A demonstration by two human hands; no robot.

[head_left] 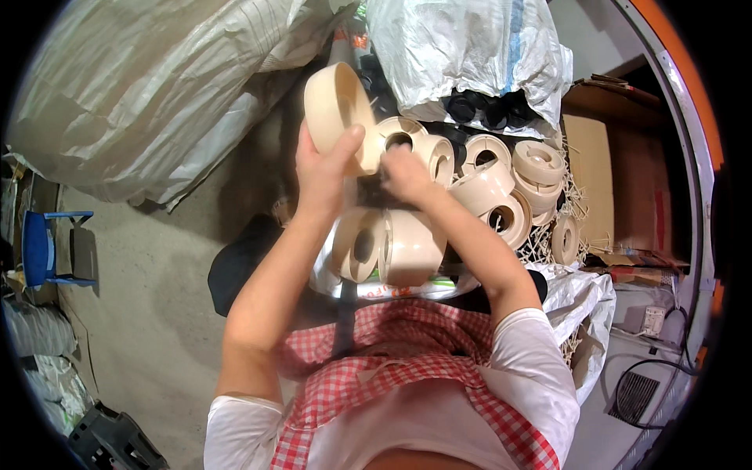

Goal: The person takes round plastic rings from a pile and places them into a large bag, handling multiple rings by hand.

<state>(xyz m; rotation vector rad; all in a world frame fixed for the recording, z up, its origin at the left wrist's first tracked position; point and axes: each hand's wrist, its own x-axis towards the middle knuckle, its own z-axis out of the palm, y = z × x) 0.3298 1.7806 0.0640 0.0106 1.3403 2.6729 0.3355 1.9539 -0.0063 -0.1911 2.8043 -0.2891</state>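
Note:
My left hand (323, 174) grips a cream plastic spool (337, 106) by its round flange, tilted up and held in front of me. My right hand (405, 174) is closed on a small dark part (370, 190) at the spool's hub, right beside the left thumb. Under both hands two more cream spools (389, 244) lie side by side on my lap. Beyond them sits a pile of several cream spools (501, 184), some showing dark hollow cores.
Large white woven sacks (149, 94) bulge at the left and top; one (470, 55) spills black round parts (486, 110). A cardboard box (611, 180) stands right, a blue chair (43, 247) left, a black crate (110, 442) lower left. I wear a red checked apron (392, 368).

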